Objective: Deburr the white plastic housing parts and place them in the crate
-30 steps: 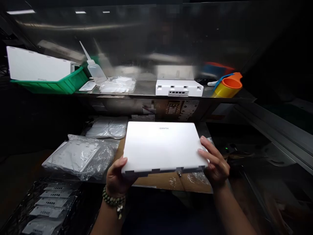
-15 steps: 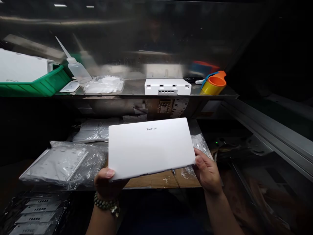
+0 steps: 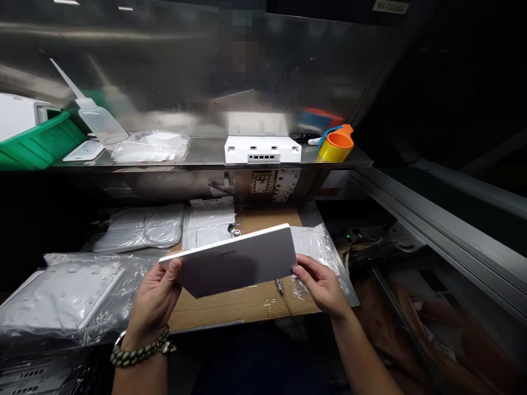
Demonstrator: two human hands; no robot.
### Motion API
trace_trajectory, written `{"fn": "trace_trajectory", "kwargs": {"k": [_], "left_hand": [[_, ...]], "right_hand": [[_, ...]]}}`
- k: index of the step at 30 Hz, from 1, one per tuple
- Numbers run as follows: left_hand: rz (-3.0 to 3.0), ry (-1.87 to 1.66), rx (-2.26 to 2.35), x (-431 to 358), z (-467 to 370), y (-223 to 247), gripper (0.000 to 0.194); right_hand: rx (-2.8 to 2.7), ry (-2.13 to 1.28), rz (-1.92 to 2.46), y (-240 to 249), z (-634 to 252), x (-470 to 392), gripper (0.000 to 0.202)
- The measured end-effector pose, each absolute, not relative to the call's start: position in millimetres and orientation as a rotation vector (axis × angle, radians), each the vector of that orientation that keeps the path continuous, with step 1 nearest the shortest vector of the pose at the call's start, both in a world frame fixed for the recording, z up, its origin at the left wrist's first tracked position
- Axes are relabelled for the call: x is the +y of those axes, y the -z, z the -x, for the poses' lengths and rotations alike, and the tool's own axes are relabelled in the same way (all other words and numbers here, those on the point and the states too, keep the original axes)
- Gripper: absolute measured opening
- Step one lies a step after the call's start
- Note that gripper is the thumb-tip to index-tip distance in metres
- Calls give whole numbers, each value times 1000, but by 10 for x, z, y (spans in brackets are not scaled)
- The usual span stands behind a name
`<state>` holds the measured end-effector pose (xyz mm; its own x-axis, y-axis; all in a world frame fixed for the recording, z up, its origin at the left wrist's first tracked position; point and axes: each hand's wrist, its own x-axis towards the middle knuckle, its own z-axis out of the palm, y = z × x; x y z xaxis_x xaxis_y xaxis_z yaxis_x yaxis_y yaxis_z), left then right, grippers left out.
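1. Head view: at the left edge of the frame, a green plastic bin (image 3: 41, 147) on the shelf (image 3: 206, 158) holds a white housing (image 3: 17, 115), partly cut off. Beside it stands a translucent squeeze bottle (image 3: 102, 125), spout towards the upper left; its contents cannot be told.
2. Right of the bottle, a small clear bag (image 3: 150, 147) contains white pieces. At lower left, a larger clear bag (image 3: 61, 293) encloses a flat white part with small marks.
3. The left hand (image 3: 158, 291) is partly closed on the left end of the white HUAWEI panel (image 3: 239, 264), thumb over its face.
4. The right hand (image 3: 323, 282) pinches the panel's right end between thumb and fingers.
5. The panel is in the centre of the frame, above the brown cardboard (image 3: 214, 312). Its long axis runs left to right, rising rightward; the lettered face is towards the camera, lettering inverted near the upper edge.
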<state>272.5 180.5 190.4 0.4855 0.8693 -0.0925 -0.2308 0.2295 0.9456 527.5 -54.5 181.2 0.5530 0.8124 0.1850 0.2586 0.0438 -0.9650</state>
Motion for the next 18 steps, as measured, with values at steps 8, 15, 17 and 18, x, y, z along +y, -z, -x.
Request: {"fn": "trace_trajectory", "kwargs": {"k": [8, 15, 17, 18], "left_hand": [[-1487, -971, 609, 1549, -2805, -2048, 18], [-1593, -964, 404, 1486, -2827, -2130, 11], [-1613, -970, 362, 1488, -2808, -2124, 11], [-1620, -967, 354, 1487, -2798, -2121, 11]], "right_hand": [[-883, -436, 1545, -1687, -5360, -514, 51], [-860, -403, 1479, -1738, -5288, -442, 32], [-868, -382, 1481, -1708, -5285, -432, 28], [-871, -373, 1477, -1688, -5286, -426, 25]]}}
